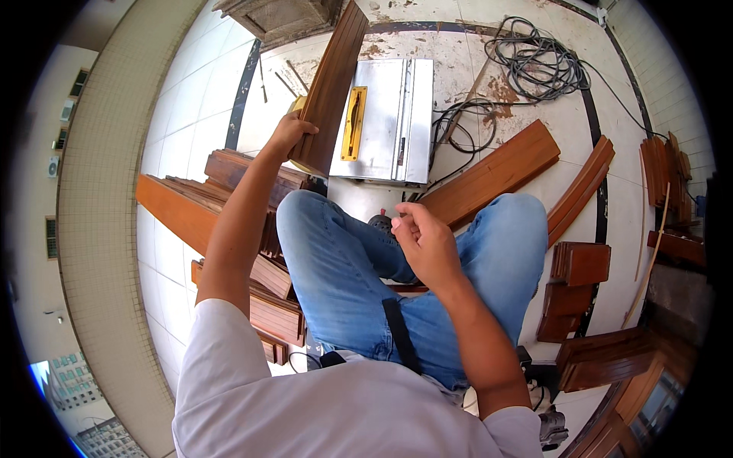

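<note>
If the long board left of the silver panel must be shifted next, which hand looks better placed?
Likely the left: the left hand grasps the wooden board toward its near end, while the right hand hovers apart from it, seemingly empty.

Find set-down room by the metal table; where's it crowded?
Free: table top between yellow insert and long groove; floor tiles left of the upper-left dark stripe.
Crowded: left hand and its brown board at the table's left; stacked boards flank the left forearm; black cable to the table's right.
</note>
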Demonstrator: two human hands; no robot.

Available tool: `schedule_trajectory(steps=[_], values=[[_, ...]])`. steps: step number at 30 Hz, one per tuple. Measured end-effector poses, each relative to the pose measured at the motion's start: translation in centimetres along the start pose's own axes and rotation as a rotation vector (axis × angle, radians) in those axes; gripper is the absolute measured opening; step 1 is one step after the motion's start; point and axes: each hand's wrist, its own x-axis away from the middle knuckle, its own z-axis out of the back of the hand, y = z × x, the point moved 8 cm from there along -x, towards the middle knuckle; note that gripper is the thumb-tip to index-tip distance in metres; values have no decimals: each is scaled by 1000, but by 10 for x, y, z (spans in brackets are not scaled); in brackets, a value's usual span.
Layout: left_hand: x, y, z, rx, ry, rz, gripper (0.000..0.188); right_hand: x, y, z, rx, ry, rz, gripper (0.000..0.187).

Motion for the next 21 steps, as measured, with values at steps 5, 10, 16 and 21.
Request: schedule_trajectory(steps=[5,10,16,21], values=[[-72,-5,-15,-72,57,-42,48,0,10,15,35,35,-41,27],[-138,-8,-16,-88,92,-164,49,-1,19,29,18,50,-132,26],[-167,4,-32,-192,80,-190,49,-10,28,26,-2,44,-159,25],[-159,9,-40,-238,115,-187,49,-16,31,21,41,33,-126,25]])
